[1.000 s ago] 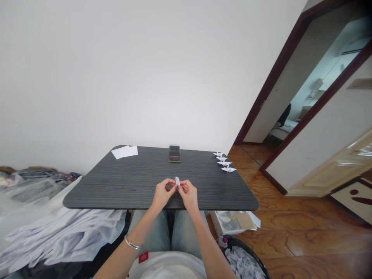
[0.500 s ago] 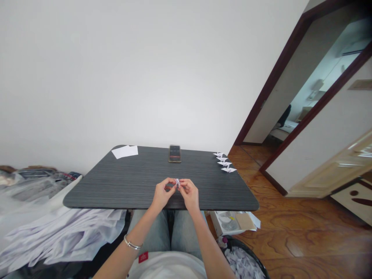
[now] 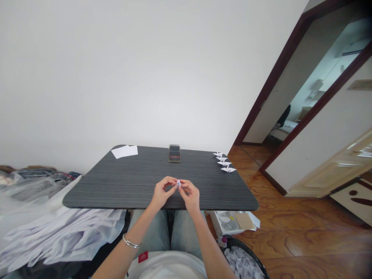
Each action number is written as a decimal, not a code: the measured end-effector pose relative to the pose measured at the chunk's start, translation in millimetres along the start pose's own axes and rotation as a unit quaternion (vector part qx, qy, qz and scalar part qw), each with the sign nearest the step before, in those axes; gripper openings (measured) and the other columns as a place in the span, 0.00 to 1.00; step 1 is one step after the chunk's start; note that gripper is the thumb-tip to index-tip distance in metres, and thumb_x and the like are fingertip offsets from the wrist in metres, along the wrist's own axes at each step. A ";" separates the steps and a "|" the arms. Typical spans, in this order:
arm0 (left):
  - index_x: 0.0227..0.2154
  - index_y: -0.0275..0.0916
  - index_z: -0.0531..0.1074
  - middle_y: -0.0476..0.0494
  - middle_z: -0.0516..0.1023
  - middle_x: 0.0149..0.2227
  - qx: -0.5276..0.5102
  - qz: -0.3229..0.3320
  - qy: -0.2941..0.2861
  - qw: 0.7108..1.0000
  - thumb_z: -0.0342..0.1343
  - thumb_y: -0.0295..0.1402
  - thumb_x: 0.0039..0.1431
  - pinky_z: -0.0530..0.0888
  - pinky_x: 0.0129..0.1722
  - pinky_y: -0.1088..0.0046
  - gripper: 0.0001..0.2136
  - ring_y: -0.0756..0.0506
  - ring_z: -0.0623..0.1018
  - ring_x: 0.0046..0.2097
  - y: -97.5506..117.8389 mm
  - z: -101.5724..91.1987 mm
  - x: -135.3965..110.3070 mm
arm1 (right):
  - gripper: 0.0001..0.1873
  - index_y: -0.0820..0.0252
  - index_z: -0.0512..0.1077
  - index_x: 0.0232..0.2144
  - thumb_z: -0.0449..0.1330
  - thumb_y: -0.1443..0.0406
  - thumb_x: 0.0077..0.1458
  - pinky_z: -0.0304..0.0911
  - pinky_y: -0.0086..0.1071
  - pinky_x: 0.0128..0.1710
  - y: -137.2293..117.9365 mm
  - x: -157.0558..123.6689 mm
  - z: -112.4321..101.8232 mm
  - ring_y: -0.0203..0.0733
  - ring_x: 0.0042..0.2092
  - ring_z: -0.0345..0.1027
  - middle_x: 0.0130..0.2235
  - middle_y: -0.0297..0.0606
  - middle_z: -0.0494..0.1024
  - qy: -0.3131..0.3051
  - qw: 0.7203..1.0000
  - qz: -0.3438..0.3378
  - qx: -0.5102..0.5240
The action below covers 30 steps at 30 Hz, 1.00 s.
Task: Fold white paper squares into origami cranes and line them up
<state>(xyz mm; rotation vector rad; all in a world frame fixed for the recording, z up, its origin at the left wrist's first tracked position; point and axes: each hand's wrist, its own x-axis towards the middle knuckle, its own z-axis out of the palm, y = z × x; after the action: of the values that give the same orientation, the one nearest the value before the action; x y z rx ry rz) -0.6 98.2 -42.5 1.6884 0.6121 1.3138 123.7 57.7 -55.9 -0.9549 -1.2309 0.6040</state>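
Both my left hand [image 3: 161, 193] and my right hand [image 3: 190, 195] are raised just above the dark wood-grain table [image 3: 130, 186], near its front edge. Their fingertips pinch a small folded piece of white paper [image 3: 178, 183] between them. Several finished-looking white origami cranes [image 3: 224, 162] stand in a row at the table's right end, well away from my hands. Further back lie a loose white paper sheet [image 3: 124, 152] at the far left and a dark smartphone [image 3: 174, 153] at the far middle.
My lap in jeans is under the table's front edge. White plastic sheeting [image 3: 58, 236] is heaped to the left. A black bin of paper scraps [image 3: 242, 263] and a box with papers [image 3: 229, 223] sit on the wooden floor [image 3: 305, 228] to the right.
The paper between my fingers looks smaller and more compact than a second ago. My hands have shifted slightly, and the table items have stayed put.
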 end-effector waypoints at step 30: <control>0.26 0.35 0.71 0.37 0.76 0.40 0.006 -0.027 -0.003 1.000 0.56 0.32 0.49 0.70 0.42 0.65 0.05 0.43 0.75 0.41 2.4 0.4 -2.1 | 0.06 0.58 0.70 0.27 0.54 0.71 0.47 0.68 0.34 0.34 -0.9 -3.1 0.4 0.42 0.39 0.68 0.38 0.41 0.72 0.026 0.998 -0.039 -0.051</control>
<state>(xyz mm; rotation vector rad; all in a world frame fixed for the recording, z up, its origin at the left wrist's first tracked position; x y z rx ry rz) -1.2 95.1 -41.5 1.6734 0.6597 1.2690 122.4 54.9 -56.7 -0.9959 -1.2565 0.4560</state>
